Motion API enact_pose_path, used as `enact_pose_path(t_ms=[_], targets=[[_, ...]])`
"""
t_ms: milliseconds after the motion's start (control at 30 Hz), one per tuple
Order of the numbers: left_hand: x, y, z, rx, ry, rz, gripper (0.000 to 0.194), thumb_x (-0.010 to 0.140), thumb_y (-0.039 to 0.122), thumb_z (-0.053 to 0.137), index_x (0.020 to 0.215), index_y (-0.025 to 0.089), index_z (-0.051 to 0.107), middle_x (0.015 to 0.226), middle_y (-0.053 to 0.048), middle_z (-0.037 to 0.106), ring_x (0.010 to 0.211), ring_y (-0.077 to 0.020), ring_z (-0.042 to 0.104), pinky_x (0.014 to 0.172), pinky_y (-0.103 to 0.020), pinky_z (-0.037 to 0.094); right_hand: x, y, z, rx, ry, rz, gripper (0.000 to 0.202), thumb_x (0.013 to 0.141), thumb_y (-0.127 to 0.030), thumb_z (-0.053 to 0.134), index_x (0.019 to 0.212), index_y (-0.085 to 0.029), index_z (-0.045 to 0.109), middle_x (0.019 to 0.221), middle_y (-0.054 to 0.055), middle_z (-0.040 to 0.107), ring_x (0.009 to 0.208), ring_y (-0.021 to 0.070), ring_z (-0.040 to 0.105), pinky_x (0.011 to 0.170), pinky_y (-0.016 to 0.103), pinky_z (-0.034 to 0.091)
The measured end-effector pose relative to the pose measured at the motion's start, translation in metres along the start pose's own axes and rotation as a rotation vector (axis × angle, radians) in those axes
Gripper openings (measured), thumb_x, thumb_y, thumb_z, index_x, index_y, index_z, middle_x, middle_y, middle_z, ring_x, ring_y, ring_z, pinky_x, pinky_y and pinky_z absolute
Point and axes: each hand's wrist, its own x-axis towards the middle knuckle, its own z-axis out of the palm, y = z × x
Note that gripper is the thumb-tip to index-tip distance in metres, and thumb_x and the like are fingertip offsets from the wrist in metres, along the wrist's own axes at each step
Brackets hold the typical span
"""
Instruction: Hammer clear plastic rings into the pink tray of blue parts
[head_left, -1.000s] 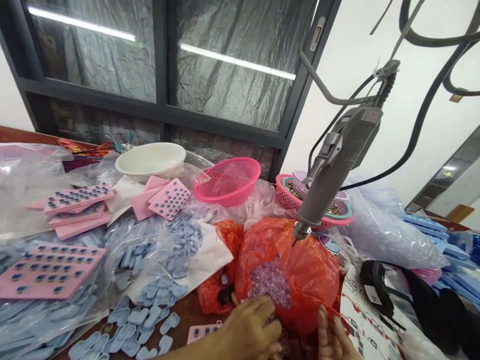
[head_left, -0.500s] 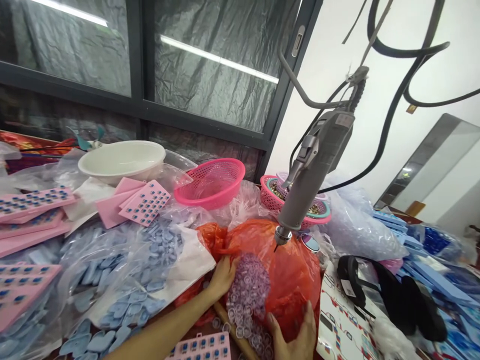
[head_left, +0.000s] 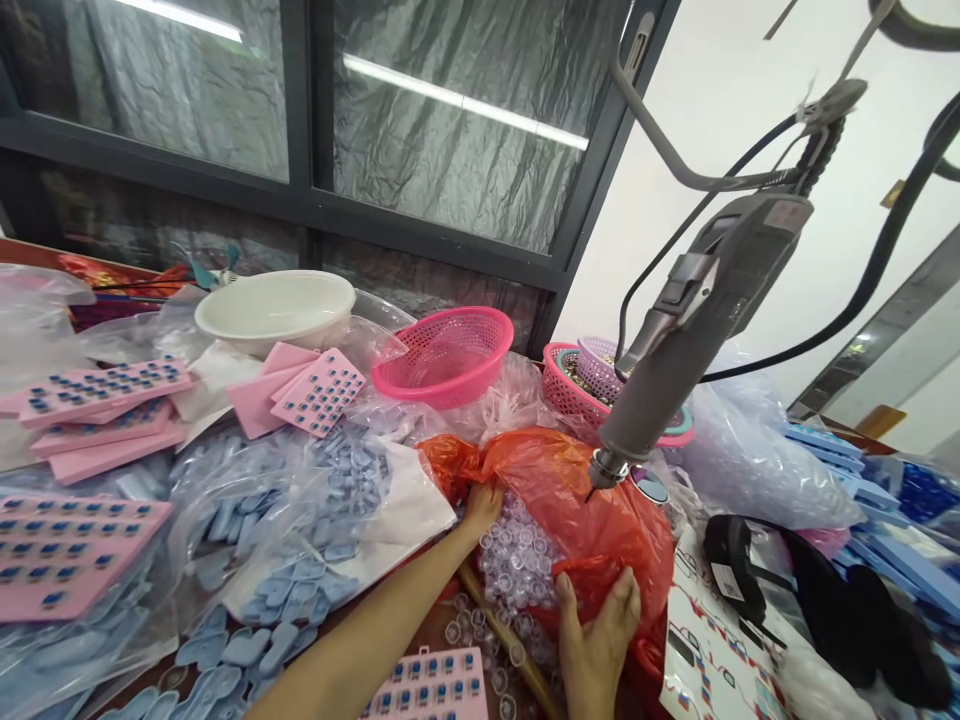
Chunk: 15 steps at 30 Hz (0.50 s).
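The red bag (head_left: 630, 515) toward four o'clock is thin, crinkled, glossy plastic. At six o'clock, the clear rings (head_left: 517, 555) look like smooth, shiny plastic. The electric screwdriver (head_left: 664, 375) at three o'clock pairs a matt grey plastic-looking body with a polished metal collar (head_left: 609, 466). Crumpled silvery sheeting (head_left: 457, 170) shines at twelve; the basin (head_left: 274, 312) toward ten looks like smooth plastic.

The left hand (head_left: 482, 506), toward six o'clock, is bare, as is the slim, smoothly tapering left forearm (head_left: 375, 622) at seven o'clock. The right hand (head_left: 597, 640), at five o'clock, is bare too, with slender fingers.
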Motion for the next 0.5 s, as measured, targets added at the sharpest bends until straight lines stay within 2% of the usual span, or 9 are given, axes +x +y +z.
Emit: enact_pose_path(t_ms=[133,300,400,467,500], targets=[[-0.005,0.006,-0.008,0.07,-0.053,-0.058,0.029,0.096,0.033,0.059,0.12,0.016,0.059,0.121,-0.009,0.06,0.104,-0.0237,0.061,0.089,-0.045,0.053,-0.005,0.006,-0.002,-0.008,-0.02,-0.046,0.124,0.072,-0.084,0.037,0.144,0.015,0.021,0.152,0.037,0.02,0.144,0.0434,0.014,0.116,0.057,0.015],[-0.019,0.012,-0.021,0.155,-0.093,-0.137,0.028,0.095,0.033,0.06,0.118,0.016,0.06,0.12,-0.009,0.061,0.105,-0.0239,0.062,0.09,-0.045,0.053,-0.013,0.025,-0.016,-0.077,-0.02,-0.149,0.108,0.077,-0.078,0.041,0.141,0.009,0.036,0.146,0.033,0.038,0.137,0.045,0.034,0.112,0.061,0.026],[-0.034,0.017,-0.03,0.184,-0.092,-0.14,0.032,0.095,0.031,0.059,0.123,0.016,0.058,0.128,-0.011,0.058,0.116,-0.0272,0.057,0.099,-0.051,0.047,-0.027,0.038,-0.027,-0.171,0.006,-0.312,0.077,0.085,-0.064,0.047,0.128,0.0,0.054,0.133,0.028,0.054,0.126,0.0402,0.049,0.106,0.058,0.036],[-0.049,0.023,-0.037,0.191,-0.097,-0.125,0.037,0.096,0.025,0.055,0.131,0.014,0.054,0.137,-0.015,0.053,0.127,-0.0296,0.05,0.108,-0.051,0.039,-0.041,0.045,-0.031,-0.239,-0.002,-0.441,0.05,0.091,-0.051,0.045,0.107,-0.01,0.068,0.114,0.021,0.067,0.11,0.0323,0.061,0.098,0.049,0.046],[-0.058,0.026,-0.041,0.193,-0.107,-0.116,0.041,0.095,0.022,0.053,0.135,0.014,0.052,0.141,-0.016,0.051,0.131,-0.0298,0.047,0.111,-0.049,0.036,-0.048,0.048,-0.032,-0.272,-0.025,-0.506,0.045,0.094,-0.048,0.042,0.096,-0.014,0.072,0.104,0.017,0.07,0.1,0.0287,0.065,0.092,0.044,0.049]])
